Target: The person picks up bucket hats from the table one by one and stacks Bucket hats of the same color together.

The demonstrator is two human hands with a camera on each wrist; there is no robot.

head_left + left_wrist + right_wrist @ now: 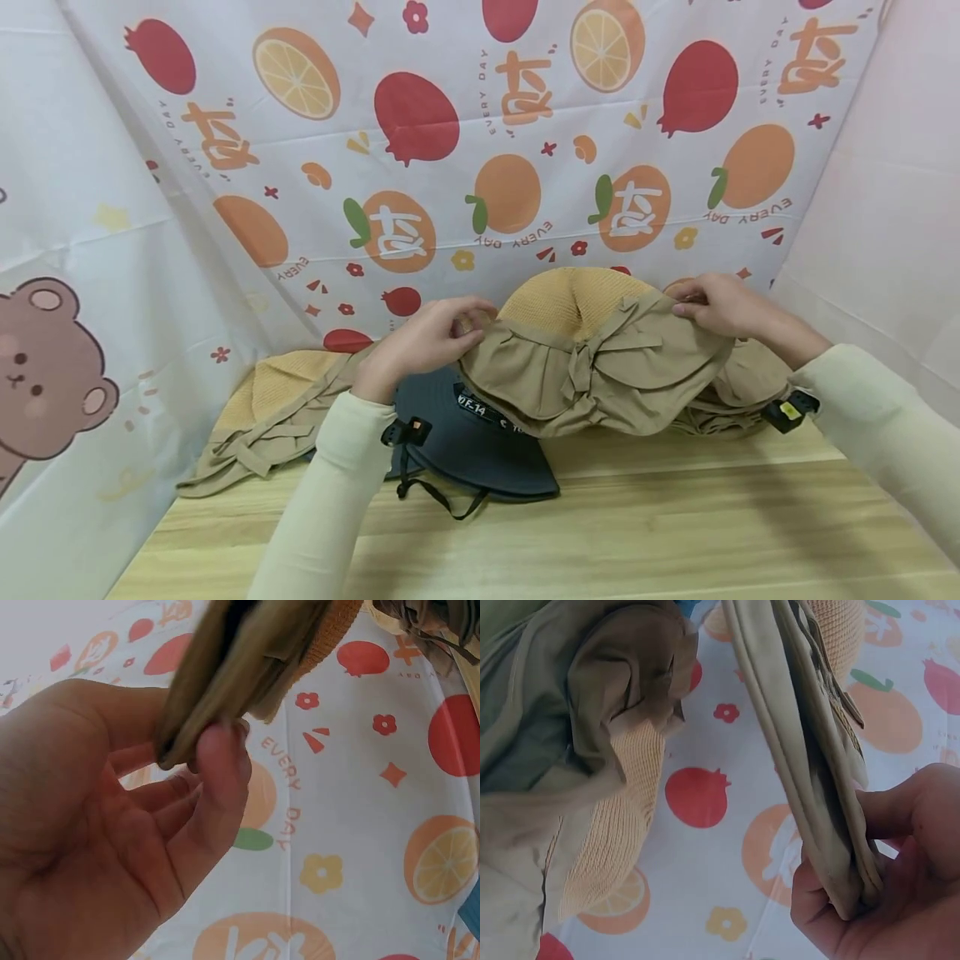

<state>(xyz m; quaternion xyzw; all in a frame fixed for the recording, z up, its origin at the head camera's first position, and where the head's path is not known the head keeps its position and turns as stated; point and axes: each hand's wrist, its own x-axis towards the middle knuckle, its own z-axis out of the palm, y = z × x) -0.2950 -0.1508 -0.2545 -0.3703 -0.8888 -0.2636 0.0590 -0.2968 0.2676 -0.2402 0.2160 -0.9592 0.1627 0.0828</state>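
1. Fingers (221, 769), left hand (427, 337): pinching the near-left edge of the hat's brim, cloth caught between thumb and fingertips; the other fingers curl loosely below.
2. Fingers, right hand (723, 308): pinching the opposite edge, thumb on one face, curled fingers behind. I see two layers of cloth there, with a gap between them.
3. Hat (630, 367), one, straw crown, khaki brim: strung between the two hands, bow (579, 367) facing my view, crown behind the brim. Whether the crown rests on anything I cannot tell.
4. Handling, as I judge it: support from both sides. I would match the two pinches in height and pull, so that the brim stays level and the soft cloth does not sag in the middle.
5. Handling, further: I would take both layers on the right together, pinch lightly to spare the cloth from creases, and leave the bow untouched. The hanging front edge could drag on what sits below.
6. Dark hat (480, 450), one, lettered, black strap (450, 504): below and left of the held brim, partly covered by it in my view.
7. Khaki pile (742, 392), one: just beside, under the right forearm.
8. Second straw hat (273, 392), one, khaki brim: far left.
9. Table (637, 533), wood; fruit-print curtain (450, 192) behind.
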